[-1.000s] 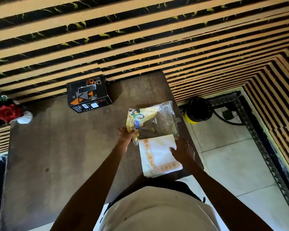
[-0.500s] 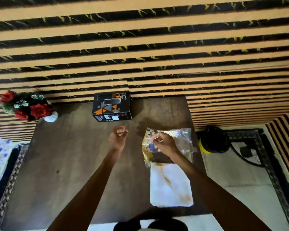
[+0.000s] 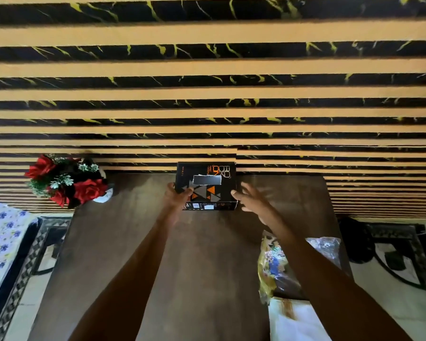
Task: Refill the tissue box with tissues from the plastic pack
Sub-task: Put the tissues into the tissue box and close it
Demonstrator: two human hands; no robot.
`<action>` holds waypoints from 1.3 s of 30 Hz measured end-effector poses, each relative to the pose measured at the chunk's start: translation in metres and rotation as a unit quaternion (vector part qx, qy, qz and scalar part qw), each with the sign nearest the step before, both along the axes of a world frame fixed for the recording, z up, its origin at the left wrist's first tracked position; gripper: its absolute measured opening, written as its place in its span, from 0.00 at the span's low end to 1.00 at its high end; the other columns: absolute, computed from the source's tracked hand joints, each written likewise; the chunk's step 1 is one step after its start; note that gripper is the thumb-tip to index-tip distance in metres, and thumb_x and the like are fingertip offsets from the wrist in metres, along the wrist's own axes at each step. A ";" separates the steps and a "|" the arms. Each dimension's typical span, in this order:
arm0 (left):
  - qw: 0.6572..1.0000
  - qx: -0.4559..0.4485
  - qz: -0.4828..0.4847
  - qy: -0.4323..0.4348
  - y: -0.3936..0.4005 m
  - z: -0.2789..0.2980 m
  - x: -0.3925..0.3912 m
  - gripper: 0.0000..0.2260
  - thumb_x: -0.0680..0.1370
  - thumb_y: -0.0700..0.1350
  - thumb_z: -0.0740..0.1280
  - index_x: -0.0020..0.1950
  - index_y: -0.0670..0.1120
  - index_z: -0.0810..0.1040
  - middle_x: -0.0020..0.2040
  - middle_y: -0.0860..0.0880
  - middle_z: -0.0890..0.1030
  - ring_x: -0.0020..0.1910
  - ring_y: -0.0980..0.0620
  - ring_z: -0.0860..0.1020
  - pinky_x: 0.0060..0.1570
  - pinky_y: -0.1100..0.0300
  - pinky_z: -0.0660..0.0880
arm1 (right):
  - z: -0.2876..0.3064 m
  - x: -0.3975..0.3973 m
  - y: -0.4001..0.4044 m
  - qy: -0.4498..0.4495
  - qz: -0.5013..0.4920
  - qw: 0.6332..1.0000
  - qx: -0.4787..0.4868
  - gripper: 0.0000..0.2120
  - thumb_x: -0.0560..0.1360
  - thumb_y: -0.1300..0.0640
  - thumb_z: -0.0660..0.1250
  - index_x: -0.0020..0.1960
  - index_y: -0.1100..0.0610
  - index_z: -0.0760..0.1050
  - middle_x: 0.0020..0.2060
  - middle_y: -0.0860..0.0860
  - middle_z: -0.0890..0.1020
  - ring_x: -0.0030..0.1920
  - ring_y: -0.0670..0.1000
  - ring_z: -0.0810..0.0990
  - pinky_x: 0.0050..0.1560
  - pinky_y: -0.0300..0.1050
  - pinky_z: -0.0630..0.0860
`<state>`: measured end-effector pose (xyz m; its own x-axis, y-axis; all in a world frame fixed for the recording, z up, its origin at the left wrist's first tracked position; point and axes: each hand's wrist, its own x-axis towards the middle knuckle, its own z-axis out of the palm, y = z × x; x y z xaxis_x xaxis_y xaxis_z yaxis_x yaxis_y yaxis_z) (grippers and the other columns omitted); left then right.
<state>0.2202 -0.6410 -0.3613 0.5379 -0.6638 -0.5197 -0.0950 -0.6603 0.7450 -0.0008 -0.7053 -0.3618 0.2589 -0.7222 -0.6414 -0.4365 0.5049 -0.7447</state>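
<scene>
Gripping tissue box [image 3: 206, 185] (left hand [image 3: 176, 196])

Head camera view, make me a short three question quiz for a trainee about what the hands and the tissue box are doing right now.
1. True or false: the left hand is gripping the left end of the tissue box.
2. Multiple choice: the right hand is A) pressed flat on top of the box, B) open with fingers spread beside the box's right end, C) holding the plastic pack.
3. Fill in: the tissue stack lies on the table, just nearer the person than the ____.

Key: 1 true; 2 B; 3 plastic pack.
</scene>
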 end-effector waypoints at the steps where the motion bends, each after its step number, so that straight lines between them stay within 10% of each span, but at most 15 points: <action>1: 1.000 -0.011 -0.005 0.012 0.002 -0.002 -0.002 0.26 0.76 0.45 0.70 0.69 0.40 0.64 0.49 0.48 0.76 0.40 0.58 0.73 0.34 0.65 0.70 | -0.003 0.001 0.002 -0.006 0.007 1.000 -0.001 0.33 0.76 0.51 0.69 0.76 0.54 0.59 0.74 0.55 0.66 0.69 0.56 0.72 0.63 0.52 0.75; 11: 0.995 -0.030 0.045 0.078 0.109 0.003 -0.017 0.22 0.77 0.40 0.68 0.68 0.43 0.63 0.56 0.45 0.75 0.45 0.54 0.75 0.31 0.73 0.72 | -0.012 -0.013 0.122 0.039 0.044 0.994 -0.087 0.32 0.70 0.64 0.75 0.71 0.57 0.68 0.64 0.52 0.74 0.48 0.51 0.80 0.50 0.40 0.77; 18: 0.995 -0.025 0.059 0.069 0.200 0.004 -0.027 0.23 0.76 0.43 0.70 0.68 0.45 0.66 0.55 0.49 0.76 0.48 0.60 0.77 0.33 0.75 0.73 | -0.022 -0.022 0.209 0.048 0.036 0.996 -0.059 0.36 0.62 0.51 0.76 0.69 0.48 0.69 0.56 0.49 0.82 0.49 0.54 0.85 0.54 0.56 0.82; 23: 0.996 -0.019 0.066 0.051 0.240 -0.006 -0.034 0.25 0.75 0.40 0.71 0.69 0.42 0.66 0.57 0.46 0.77 0.49 0.59 0.78 0.37 0.76 0.76 | -0.028 -0.030 0.236 0.057 0.034 0.995 -0.078 0.34 0.65 0.64 0.77 0.69 0.53 0.69 0.47 0.41 0.79 0.48 0.55 0.85 0.53 0.56 0.82; 28: 0.994 -0.006 -0.030 -0.105 0.249 -0.009 -0.036 0.41 0.64 0.58 0.75 0.71 0.51 0.61 0.69 0.44 0.69 0.64 0.43 0.75 0.62 0.45 0.75 | -0.020 -0.036 0.235 0.083 0.094 0.988 -0.085 0.46 0.63 0.56 0.80 0.75 0.50 0.60 0.69 0.53 0.72 0.57 0.56 0.80 0.58 0.58 0.79; 33: 0.861 -0.008 -0.377 -0.340 0.221 0.008 -0.052 0.57 0.61 0.65 0.74 0.78 0.53 0.41 0.80 0.46 0.45 0.79 0.44 0.43 0.76 0.43 0.41 | -0.002 -0.035 0.196 0.113 0.290 0.932 -0.188 0.70 0.54 0.45 0.83 0.77 0.42 0.34 0.79 0.48 0.39 0.79 0.55 0.45 0.73 0.56 0.55; 39: 0.753 0.056 -0.529 -0.387 0.174 0.004 -0.047 0.63 0.56 0.64 0.77 0.78 0.50 0.40 0.80 0.44 0.43 0.79 0.42 0.42 0.73 0.36 0.39 | -0.001 -0.020 0.164 0.159 0.384 0.883 -0.219 0.75 0.51 0.46 0.84 0.77 0.45 0.31 0.79 0.48 0.39 0.80 0.53 0.44 0.77 0.55 0.56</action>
<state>0.1732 -0.4667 -0.3577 -0.0915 -0.9090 -0.4066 -0.9891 0.0358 0.1426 -0.0204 -0.5415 -0.3628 0.6371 -0.6093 -0.4721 -0.7467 -0.3360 -0.5740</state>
